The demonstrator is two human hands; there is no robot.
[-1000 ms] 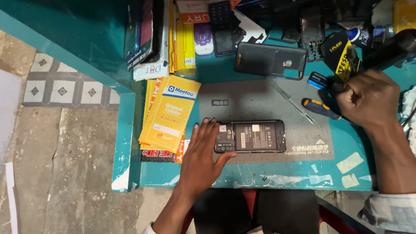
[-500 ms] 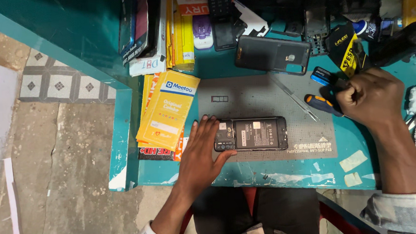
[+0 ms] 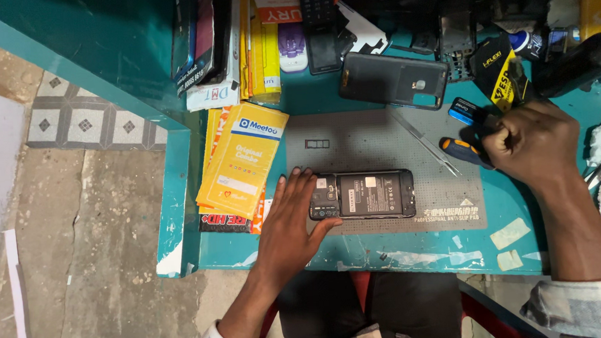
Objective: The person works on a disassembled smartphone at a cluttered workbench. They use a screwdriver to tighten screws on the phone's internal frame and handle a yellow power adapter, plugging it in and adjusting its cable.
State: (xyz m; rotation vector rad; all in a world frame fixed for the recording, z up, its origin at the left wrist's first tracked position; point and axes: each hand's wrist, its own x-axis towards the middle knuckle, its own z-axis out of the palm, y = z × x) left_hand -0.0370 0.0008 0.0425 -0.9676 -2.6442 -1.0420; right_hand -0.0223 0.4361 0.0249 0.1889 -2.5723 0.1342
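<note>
An opened phone [image 3: 362, 195] lies on a work mat [image 3: 374, 141] at the desk's [image 3: 415, 255] near edge. The left hand [image 3: 291, 221] rests flat against its left end. Left of the mat lies a stack of packets [image 3: 242, 162]. A back cover [image 3: 393, 80] lies behind the mat. At the mat's right edge, the right hand [image 3: 535, 143] is closed on a screwdriver [image 3: 460, 150], with tweezers [image 3: 424, 142] just left of it.

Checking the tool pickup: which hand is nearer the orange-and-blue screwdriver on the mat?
Right. The right hand is closed around the screwdriver at the mat's right edge; the left hand rests on the opened phone, well away.
</note>
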